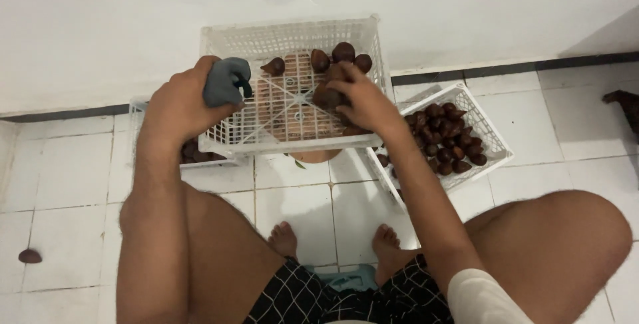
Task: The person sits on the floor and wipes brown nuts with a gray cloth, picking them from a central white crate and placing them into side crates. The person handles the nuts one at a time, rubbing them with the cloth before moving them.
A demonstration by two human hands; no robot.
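My left hand [183,101] blocks most of the crate behind it [136,108], and it's clenched round a grey cloth [225,81]. My right hand [363,101] is pinching a brown snake fruit [328,96] inside the middle white crate [293,34]. More fruit fills the tilted right crate [496,141]. One stray fruit [29,255] sits on the tiles.

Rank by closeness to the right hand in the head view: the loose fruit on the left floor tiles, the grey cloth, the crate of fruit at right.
Measured from the right hand:
1. Crate of fruit, just right.
2. Grey cloth, held left.
3. Loose fruit, far lower left.
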